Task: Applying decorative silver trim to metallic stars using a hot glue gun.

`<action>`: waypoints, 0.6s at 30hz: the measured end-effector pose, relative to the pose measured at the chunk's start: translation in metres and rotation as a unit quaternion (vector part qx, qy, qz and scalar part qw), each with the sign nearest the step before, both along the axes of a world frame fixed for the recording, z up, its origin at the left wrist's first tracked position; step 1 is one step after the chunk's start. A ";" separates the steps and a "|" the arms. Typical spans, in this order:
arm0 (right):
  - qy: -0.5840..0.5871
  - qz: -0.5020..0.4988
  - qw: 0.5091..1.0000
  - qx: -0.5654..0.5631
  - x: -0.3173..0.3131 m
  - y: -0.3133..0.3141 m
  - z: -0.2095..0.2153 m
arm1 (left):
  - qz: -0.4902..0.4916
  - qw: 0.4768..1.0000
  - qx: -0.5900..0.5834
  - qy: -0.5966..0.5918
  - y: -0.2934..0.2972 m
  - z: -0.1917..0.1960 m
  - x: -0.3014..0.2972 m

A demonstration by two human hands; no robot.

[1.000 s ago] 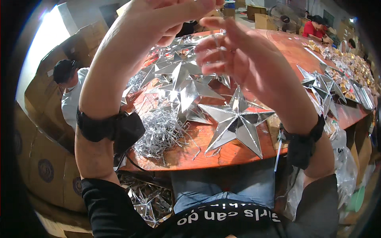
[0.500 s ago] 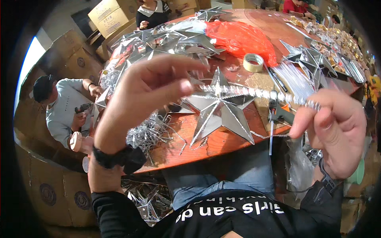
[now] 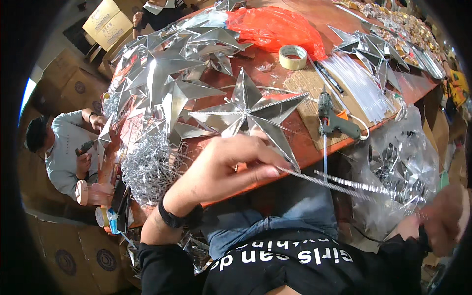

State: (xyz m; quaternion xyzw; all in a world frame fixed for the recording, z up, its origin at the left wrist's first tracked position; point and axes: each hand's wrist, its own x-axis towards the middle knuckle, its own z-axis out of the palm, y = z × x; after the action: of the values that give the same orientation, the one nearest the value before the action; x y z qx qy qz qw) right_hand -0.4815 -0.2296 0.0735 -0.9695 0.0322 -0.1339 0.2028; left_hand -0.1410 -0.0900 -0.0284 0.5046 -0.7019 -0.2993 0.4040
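A silver beaded trim (image 3: 339, 185) stretches between my hands in front of the table edge, showing as two strands side by side. My left hand (image 3: 236, 162) pinches it between thumb and forefinger, just beside the lower tip of a silver star (image 3: 278, 107). Off to the right, my right hand (image 3: 445, 219) is smeared by motion; the trim runs to its closed fingers. The star lies on the table with trim along some of its ridges, its lower left part hidden behind my left hand. A glue gun (image 3: 332, 118) with a clear stick rests right of the star.
Many silver stars (image 3: 172, 73) are heaped at the left, above tangled silver trim (image 3: 152, 167). A tape roll (image 3: 293, 56), red plastic bag (image 3: 275, 29) and clear sticks (image 3: 356, 83) lie farther back. A clear bag (image 3: 403, 157) hangs at the right. A co-worker (image 3: 69, 147) sits left.
My left hand has come down and right, below the star. My right hand has swung down and outward, pulling the trim low across the table's front edge. The view has shifted slightly.
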 end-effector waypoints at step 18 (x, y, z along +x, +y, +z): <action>-0.334 0.134 0.590 0.723 0.071 -0.014 -0.165 | 0.203 0.942 0.231 0.136 0.017 -0.016 0.001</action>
State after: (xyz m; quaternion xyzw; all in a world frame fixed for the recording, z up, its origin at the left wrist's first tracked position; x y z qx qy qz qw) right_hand -0.4108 -0.2435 -0.0919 -0.3846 -0.0822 -0.3523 0.8492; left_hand -0.1397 -0.0734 -0.0443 0.6706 -0.4344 -0.4305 0.4198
